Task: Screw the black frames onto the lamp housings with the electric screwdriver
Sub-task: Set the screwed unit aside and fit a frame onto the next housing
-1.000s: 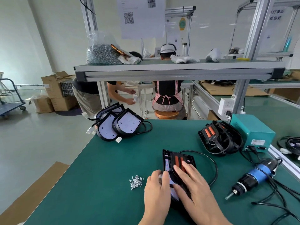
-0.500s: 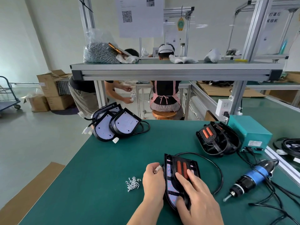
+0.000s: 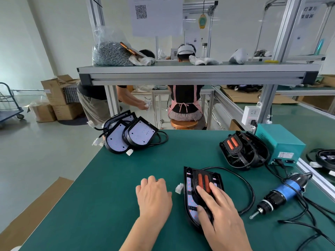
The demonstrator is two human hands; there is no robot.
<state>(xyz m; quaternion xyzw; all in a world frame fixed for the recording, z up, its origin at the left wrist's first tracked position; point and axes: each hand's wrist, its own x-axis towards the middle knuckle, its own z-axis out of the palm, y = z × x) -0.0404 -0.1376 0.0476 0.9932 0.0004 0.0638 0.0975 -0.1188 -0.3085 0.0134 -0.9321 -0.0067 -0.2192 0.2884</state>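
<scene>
**A:** Where are the hands, relative to the lamp housing [image 3: 189, 200]?

**B:** The right hand [image 3: 220, 220] is lying flat on it, fingers spread, pressing the black frame [image 3: 206, 173] down. The left hand [image 3: 154, 194] is resting just left of it with its fingers curling under. What they might be holding is hidden.

**A:** What could be going wrong?

**B:** The electric screwdriver [image 3: 282, 194] is lying right of the housing. Reaching for it probably means lifting the pressing hand, and the frame could slip off its holes.

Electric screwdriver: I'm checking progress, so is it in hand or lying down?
Lying down: the electric screwdriver rests on its side on the table, untouched.
</scene>
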